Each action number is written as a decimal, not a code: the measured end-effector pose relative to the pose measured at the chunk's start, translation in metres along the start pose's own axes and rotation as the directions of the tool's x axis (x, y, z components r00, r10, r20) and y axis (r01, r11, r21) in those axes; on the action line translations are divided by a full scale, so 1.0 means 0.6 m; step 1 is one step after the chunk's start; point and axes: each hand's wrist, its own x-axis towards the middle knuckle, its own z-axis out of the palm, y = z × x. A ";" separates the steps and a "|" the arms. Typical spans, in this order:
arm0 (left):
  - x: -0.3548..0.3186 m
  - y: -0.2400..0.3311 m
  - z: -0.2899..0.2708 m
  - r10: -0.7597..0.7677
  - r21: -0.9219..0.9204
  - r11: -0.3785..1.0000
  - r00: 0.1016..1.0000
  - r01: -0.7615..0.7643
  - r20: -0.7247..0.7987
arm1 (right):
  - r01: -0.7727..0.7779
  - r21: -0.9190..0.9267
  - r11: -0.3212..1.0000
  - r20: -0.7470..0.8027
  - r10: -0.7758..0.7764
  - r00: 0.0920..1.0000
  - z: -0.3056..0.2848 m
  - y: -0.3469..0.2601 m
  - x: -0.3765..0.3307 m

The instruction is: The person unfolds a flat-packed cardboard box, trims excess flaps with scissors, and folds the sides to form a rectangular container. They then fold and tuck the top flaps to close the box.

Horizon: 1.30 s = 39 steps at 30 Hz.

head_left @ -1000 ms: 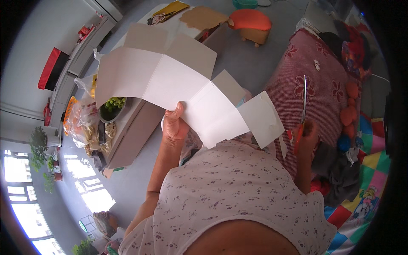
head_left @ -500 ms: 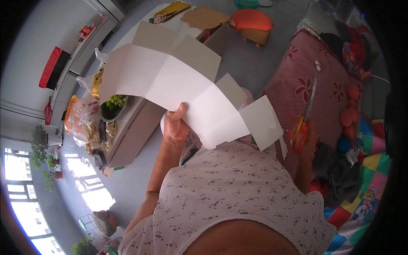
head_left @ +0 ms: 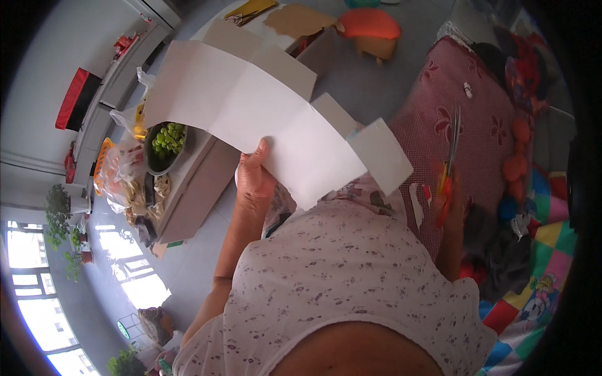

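Observation:
My left hand (head_left: pixel 255 172) grips the lower edge of a white cardboard sheet (head_left: pixel 232 103), its thumb on top and its fingers hidden underneath. The sheet looks like an unfolded box, with fold lines and several flaps along its far and right sides. Off to the right, my right hand (head_left: pixel 453 200) is closed round the orange and yellow handles of a pair of scissors (head_left: pixel 454 141). Their blades point away from me, slightly apart, clear of the cardboard. A thin white scrap (head_left: pixel 416 205) lies between the sheet and my right hand.
A sofa seat with a red patterned cover (head_left: pixel 426 119) is at my right, beside a colourful patchwork cloth (head_left: pixel 545 250). A table (head_left: pixel 197 182) at left bears a bowl of green fruit (head_left: pixel 168 143) and plastic bags (head_left: pixel 119 169). An orange-topped stool (head_left: pixel 371 28) stands farther off.
The cardboard has tilted and shifted slightly, its right flap moving up and left away from the white scrap. In my right hand the scissors have turned more upright, and their blades show apart.

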 end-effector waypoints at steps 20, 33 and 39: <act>0.007 -0.009 -0.002 -0.081 -0.103 0.992 0.996 0.078 -0.025 | -0.811 -0.475 0.341 -0.335 0.782 0.525 -0.014 0.085 -0.003; 0.027 -0.026 0.040 -0.063 -0.320 0.946 0.997 0.047 -0.039 | -0.426 0.286 0.858 0.282 0.350 0.893 0.019 0.109 -0.077; 0.030 -0.024 0.085 -0.002 -0.235 0.972 1.000 0.004 0.009 | -0.416 0.658 0.628 0.271 0.318 0.908 0.076 -0.036 0.002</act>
